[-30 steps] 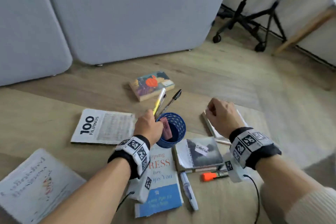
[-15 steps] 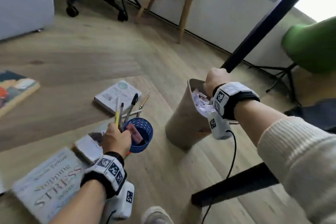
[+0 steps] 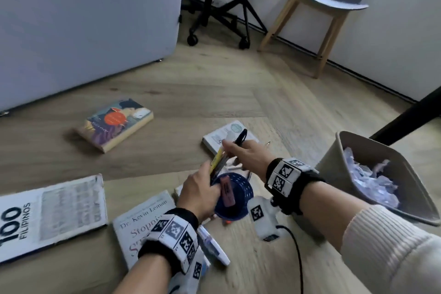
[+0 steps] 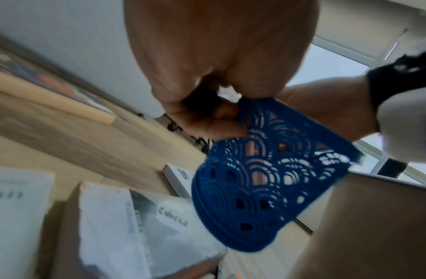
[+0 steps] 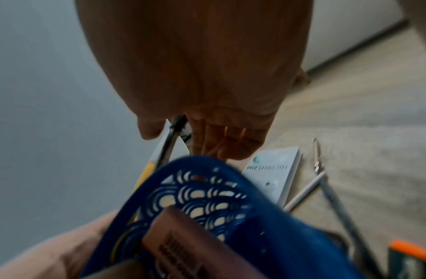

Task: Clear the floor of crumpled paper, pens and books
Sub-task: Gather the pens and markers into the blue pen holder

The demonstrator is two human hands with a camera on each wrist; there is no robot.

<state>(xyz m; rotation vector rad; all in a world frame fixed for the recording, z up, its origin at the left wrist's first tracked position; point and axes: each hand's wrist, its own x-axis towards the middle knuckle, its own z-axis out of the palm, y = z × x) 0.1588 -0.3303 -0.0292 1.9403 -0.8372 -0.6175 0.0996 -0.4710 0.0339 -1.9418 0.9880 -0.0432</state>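
My left hand (image 3: 202,186) grips the rim of a blue lattice pen holder (image 3: 235,200) that is lifted and tilted over the books. A pink eraser (image 3: 226,192) lies inside it. A yellow pen and dark pens (image 3: 220,159) stick up out of it past my left thumb. My right hand (image 3: 241,153) reaches across and curls round the upper part of those pens, with the black cap (image 3: 242,135) showing above it. In the right wrist view the pens (image 5: 170,139) pass between thumb and curled fingers. The left wrist view shows the holder (image 4: 254,179) pinched at its rim.
On the wooden floor lie a colourful book (image 3: 114,124), a small white book (image 3: 230,135), a "100 Filipinos" booklet (image 3: 47,212), a stress book (image 3: 143,227) and a blue-white marker (image 3: 212,246). A beige bin (image 3: 334,174) with crumpled paper (image 3: 372,181) stands at the right. Stool and chair stand behind.
My right hand went from above the white book to the bin rim, then came back left onto the pens. My left hand kept hold of the holder and the head view swung back.
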